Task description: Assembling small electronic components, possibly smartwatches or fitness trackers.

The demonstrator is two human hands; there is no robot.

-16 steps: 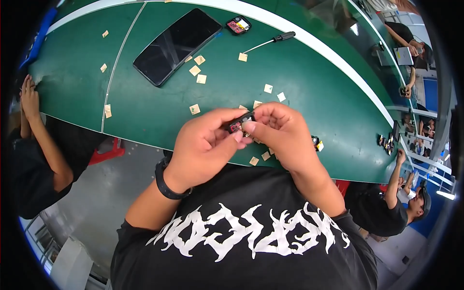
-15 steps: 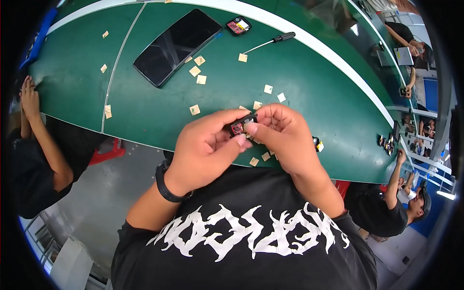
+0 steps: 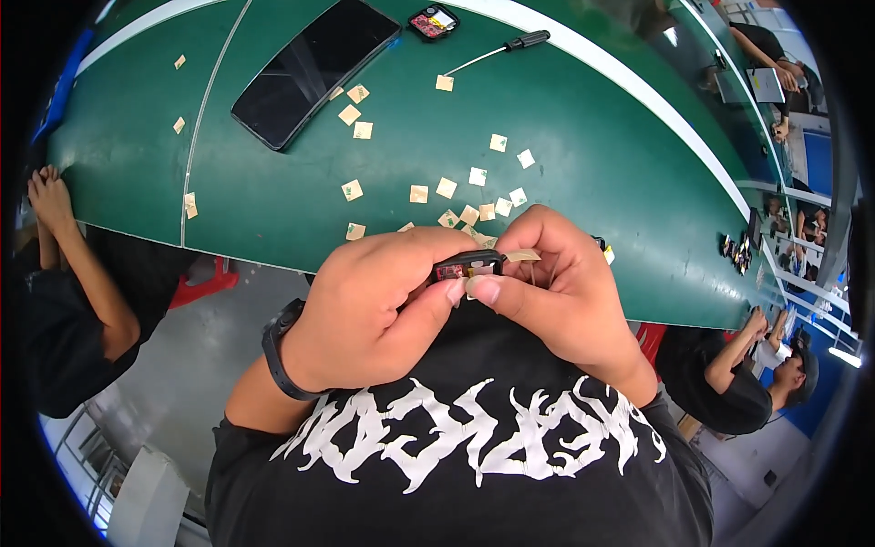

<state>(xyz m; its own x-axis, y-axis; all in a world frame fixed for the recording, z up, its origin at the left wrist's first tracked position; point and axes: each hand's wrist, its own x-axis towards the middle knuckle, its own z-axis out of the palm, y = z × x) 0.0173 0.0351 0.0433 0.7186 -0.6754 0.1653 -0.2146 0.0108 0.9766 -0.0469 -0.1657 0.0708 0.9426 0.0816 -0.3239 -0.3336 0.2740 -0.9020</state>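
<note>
Close to my body, at the table's near edge, my left hand (image 3: 378, 296) is closed round a small black device case (image 3: 474, 254). Its open face shows a red circuit board (image 3: 448, 272). My right hand (image 3: 570, 296) is closed at the case's right end. A tan adhesive square (image 3: 522, 256) sticks out between its fingers, and the right thumb presses by the case's lower edge, where something pale shows. Many such tan squares (image 3: 446, 188) lie scattered just beyond my hands. Fingers hide much of the case.
On the green table (image 3: 301, 201) are a large black phone (image 3: 314, 73), a second open device case (image 3: 433, 23) and a screwdriver (image 3: 501, 50). Beside my right hand a small black and yellow part (image 3: 606, 249) shows. Other people sit at left (image 3: 82, 264) and right (image 3: 738, 374).
Both hands have come nearer to my body and the case has tilted. A tan square now shows between my right fingers. More squares on the table have come into sight; the view has shifted slightly.
</note>
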